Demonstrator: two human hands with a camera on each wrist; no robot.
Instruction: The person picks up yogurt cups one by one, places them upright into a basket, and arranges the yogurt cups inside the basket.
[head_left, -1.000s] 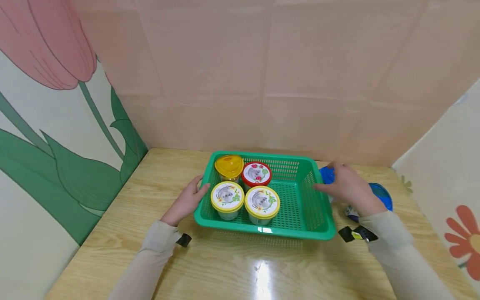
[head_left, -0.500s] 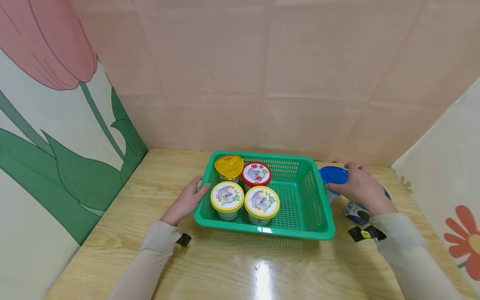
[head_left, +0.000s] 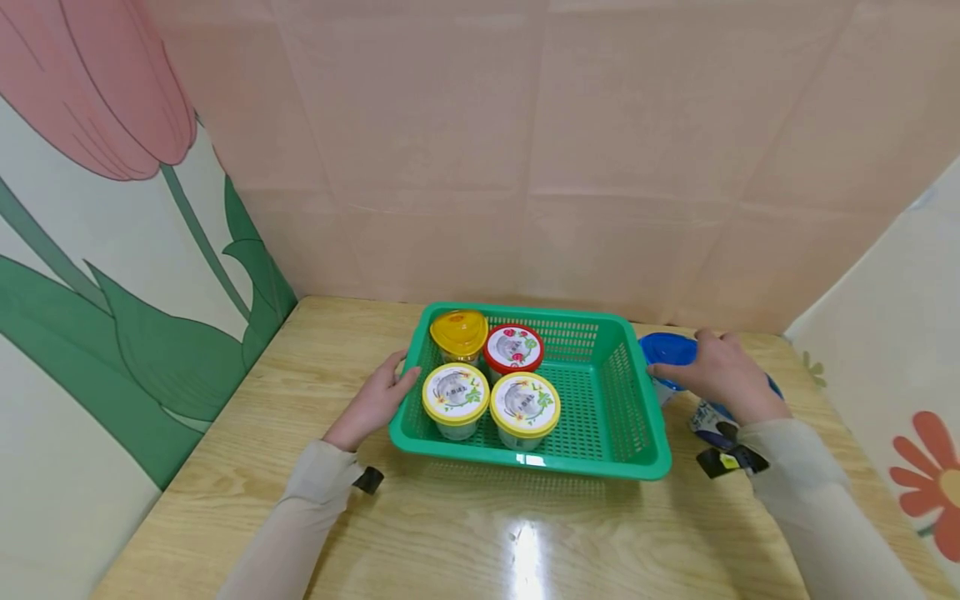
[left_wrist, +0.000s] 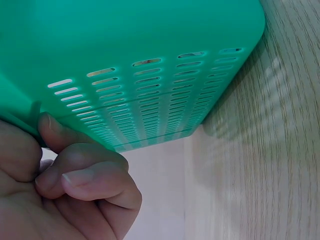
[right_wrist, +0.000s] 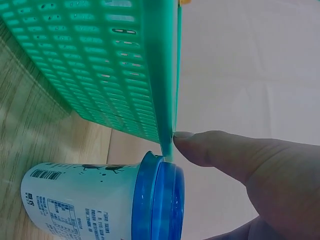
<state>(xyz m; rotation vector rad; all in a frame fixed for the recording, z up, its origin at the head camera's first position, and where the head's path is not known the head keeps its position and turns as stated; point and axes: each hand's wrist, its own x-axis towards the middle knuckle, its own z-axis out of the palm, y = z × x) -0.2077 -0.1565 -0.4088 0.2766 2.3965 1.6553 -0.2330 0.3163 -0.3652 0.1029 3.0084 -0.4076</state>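
Observation:
A green plastic basket (head_left: 622, 471) stands on the table, holding two yellow-rimmed cups (head_left: 455, 392) with white lids, a red-rimmed cup (head_left: 514, 347) and a cup with an amber lid (head_left: 459, 331). My left hand (head_left: 377, 402) grips the basket's left rim; the left wrist view shows its fingers curled under the edge. At the opposite end, a white cup with a blue lid (right_wrist: 158, 197) stands upright close against the basket. Over that cup my right hand (head_left: 723, 379) is spread, thumb (right_wrist: 210, 147) at the basket rim above the lid. Its other fingertips are mostly hidden.
Behind my right wrist lies another blue-lidded cup (head_left: 712, 423), tipped over and partly covered. The wooden table (head_left: 450, 533) ends at a pink-covered wall (head_left: 525, 167). Painted walls (head_left: 900, 375) stand on both sides.
My right hand has shifted rightward from the basket's right rim, uncovering more of the upright blue-lidded cup, and is nearly still over the last half second. The left hand and basket stay put.

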